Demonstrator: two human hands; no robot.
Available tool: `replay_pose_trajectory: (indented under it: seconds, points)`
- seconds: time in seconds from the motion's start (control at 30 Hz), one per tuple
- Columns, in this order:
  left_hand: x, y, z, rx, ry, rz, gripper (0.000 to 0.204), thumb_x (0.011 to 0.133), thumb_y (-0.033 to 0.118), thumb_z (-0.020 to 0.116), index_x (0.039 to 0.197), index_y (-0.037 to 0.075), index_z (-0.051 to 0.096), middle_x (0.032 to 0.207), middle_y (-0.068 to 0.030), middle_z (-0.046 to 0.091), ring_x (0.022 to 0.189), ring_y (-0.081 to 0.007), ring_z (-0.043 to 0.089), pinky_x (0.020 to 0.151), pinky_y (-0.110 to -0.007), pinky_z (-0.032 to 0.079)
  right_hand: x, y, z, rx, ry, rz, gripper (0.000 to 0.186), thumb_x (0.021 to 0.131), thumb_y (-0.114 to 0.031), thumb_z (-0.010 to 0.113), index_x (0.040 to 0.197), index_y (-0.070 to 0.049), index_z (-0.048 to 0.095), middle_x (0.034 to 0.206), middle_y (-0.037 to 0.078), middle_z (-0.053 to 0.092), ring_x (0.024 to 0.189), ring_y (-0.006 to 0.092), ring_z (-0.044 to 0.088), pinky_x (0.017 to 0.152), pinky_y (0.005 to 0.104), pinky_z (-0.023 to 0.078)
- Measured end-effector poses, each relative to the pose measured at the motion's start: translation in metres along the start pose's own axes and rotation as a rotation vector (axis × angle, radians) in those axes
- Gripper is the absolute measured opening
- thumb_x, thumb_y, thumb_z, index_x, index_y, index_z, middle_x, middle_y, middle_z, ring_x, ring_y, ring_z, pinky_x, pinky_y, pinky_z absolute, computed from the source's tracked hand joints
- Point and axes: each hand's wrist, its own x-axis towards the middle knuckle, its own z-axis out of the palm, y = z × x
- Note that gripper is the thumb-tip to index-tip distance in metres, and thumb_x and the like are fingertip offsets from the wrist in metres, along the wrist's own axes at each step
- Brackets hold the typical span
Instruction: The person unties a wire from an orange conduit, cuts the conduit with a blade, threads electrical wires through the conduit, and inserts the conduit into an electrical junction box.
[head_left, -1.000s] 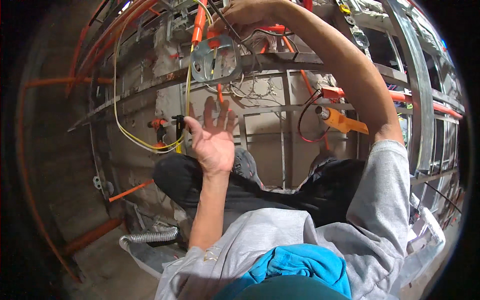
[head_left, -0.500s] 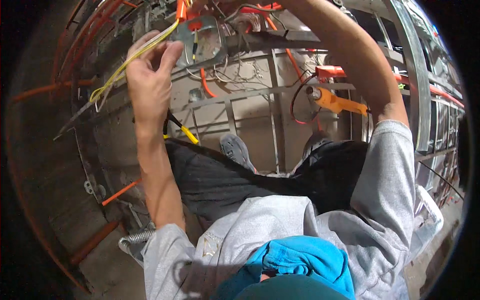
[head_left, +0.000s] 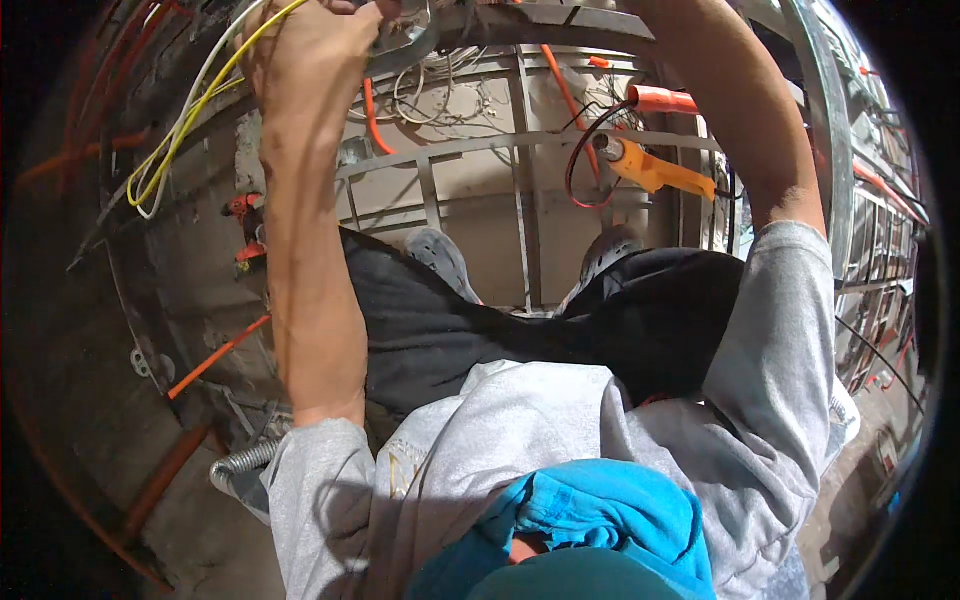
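Note:
At the top edge, my left hand [head_left: 315, 45] is closed, thumb and fingers curled together beside a metal electrical box [head_left: 432, 28]. Its fingertips are partly cut off, so what they pinch is hidden. Over the outer side of this hand run a yellow wire [head_left: 205, 98] and a white wire [head_left: 190, 120], whose looped ends hang down to the left. My right forearm [head_left: 735, 85] reaches up past the top edge; the right hand lies beyond the picture.
An orange tool with a metal nozzle [head_left: 650, 170] hangs by the frame below my right forearm. Near it is a red tube [head_left: 662, 100] with dark wires. A red and black tool [head_left: 247, 235] lies left of my left forearm. Metal bars [head_left: 525, 180] cross before my shoes [head_left: 445, 262].
The view has shifted, and my left hand now sits higher, closer to the box, with thumb and fingers nearer together. The wire loop has swung left. Yellow-handled pliers have gone from sight.

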Motion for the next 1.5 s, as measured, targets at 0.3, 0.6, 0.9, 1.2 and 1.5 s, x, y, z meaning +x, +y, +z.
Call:
replay_pose_trajectory:
  seconds: [0.3, 0.6, 0.9, 1.2, 1.5]
  points:
    - [0.004, -0.033, 0.014, -0.254, -0.009, 0.005, 0.025, 0.087, 0.018, 0.079, 0.105, 0.003, 0.071, 0.086, -0.0062, 0.073, 0.074, -0.0113, 0.066, 0.066, -0.027, 0.049, -0.037, -0.039, 0.024, -0.275, -0.047, -0.044, 0.043, 0.097, -0.019, 0.062, 0.126, 0.013, 0.058, 0.095, 0.025, 0.071, 0.084, 0.0389, 0.072, 0.074, 0.0468, 0.059]
    - [-0.026, 0.009, -0.012, 0.028, 0.096, -0.114, 0.019, 0.094, 0.013, 0.07, 0.105, 0.002, 0.059, 0.086, -0.0091, 0.059, 0.075, -0.019, 0.059, 0.065, -0.039, 0.047, -0.131, -0.116, 0.066, -0.395, -0.297, 0.125, 0.045, 0.097, -0.018, 0.061, 0.128, 0.014, 0.057, 0.096, 0.027, 0.071, 0.084, 0.0412, 0.072, 0.075, 0.0477, 0.059]
    - [-0.016, 0.025, -0.005, -0.182, 0.092, -0.129, 0.022, 0.089, 0.008, 0.073, 0.105, 0.0, 0.06, 0.089, -0.01, 0.057, 0.079, -0.018, 0.062, 0.067, -0.036, 0.052, -0.066, 0.044, 0.241, -0.538, -0.991, 0.396, 0.05, 0.097, -0.015, 0.048, 0.14, 0.011, 0.048, 0.101, 0.027, 0.071, 0.098, 0.0379, 0.072, 0.082, 0.0521, 0.056]
    - [-0.016, 0.015, -0.013, 0.038, 0.163, -0.074, 0.025, 0.09, 0.012, 0.075, 0.11, 0.004, 0.063, 0.101, -0.0127, 0.058, 0.081, -0.0237, 0.065, 0.071, -0.039, 0.054, -0.083, 0.041, 0.274, -0.439, -0.734, 0.361, 0.023, 0.087, -0.024, 0.065, 0.104, -0.009, 0.065, 0.097, 0.015, 0.073, 0.091, 0.029, 0.073, 0.077, 0.0452, 0.059]
    - [-0.014, -0.003, 0.012, 0.042, 0.211, 0.14, 0.021, 0.077, 0.018, 0.079, 0.095, 0.012, 0.068, 0.07, 0.0038, 0.065, 0.092, -0.0257, 0.057, 0.086, -0.044, 0.043, -0.084, -0.084, 0.105, -0.658, 0.218, -0.032, 0.044, 0.077, -0.011, 0.068, 0.12, -0.003, 0.06, 0.102, 0.014, 0.059, 0.095, 0.0315, 0.065, 0.073, 0.0408, 0.057]
